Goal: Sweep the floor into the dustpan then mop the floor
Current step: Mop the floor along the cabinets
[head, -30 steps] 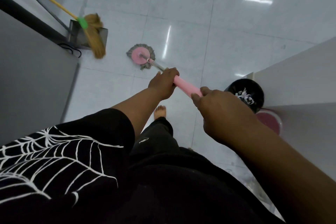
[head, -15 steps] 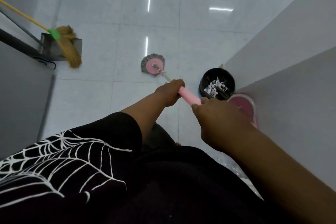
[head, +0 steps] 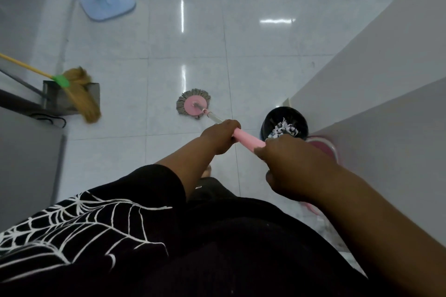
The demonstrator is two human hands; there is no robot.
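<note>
Moved: mop head (head: 193,105) has slid away from the broom (head: 83,99) toward the black bin (head: 270,119) since a second ago; more of one blue stand base (head: 106,0) now shows.
Hands: two, both on the one pink mop handle (head: 247,139); left hand (head: 220,136) wraps it lower down, right hand (head: 294,166) grips its near end.
Mop: one, head flat on the tiled floor (head: 265,60).
Broom, dustpan: one each, bristles across the dustpan (head: 54,97) at left.
Bin: one, shredded paper (head: 283,129) inside; one pink bucket (head: 324,149) just beside it.
</note>
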